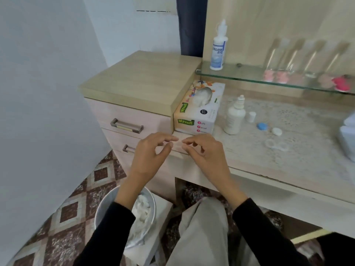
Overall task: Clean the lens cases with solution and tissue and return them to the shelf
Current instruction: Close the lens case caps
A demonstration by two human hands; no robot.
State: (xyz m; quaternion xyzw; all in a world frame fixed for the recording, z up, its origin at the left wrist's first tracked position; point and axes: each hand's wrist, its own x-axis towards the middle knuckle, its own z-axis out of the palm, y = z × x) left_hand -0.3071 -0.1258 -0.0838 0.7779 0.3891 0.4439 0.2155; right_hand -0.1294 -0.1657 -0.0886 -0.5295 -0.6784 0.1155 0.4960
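Observation:
My left hand (pixel 151 152) and my right hand (pixel 203 150) hover side by side at the table's front edge, fingers loosely curled, holding nothing. Behind them stands the tissue box (pixel 197 112) with a tissue poking out. A white solution bottle (pixel 234 119) stands uncapped on the table, its small cap (pixel 251 117) beside it. A blue lid (pixel 262 126) and a white lid (pixel 276 131) lie near a clear lens case (pixel 276 145). On the glass shelf (pixel 240 74) sit pink and red lens cases (pixel 276 76) and a second solution bottle (pixel 219 48).
A bin (pixel 107 206) with crumpled used tissues stands on the floor under my left arm. A drawer unit (pixel 134 87) rises left of the tissue box. A pale box (pixel 347 139) sits at the table's right edge. Clear tubes lean at the shelf's back.

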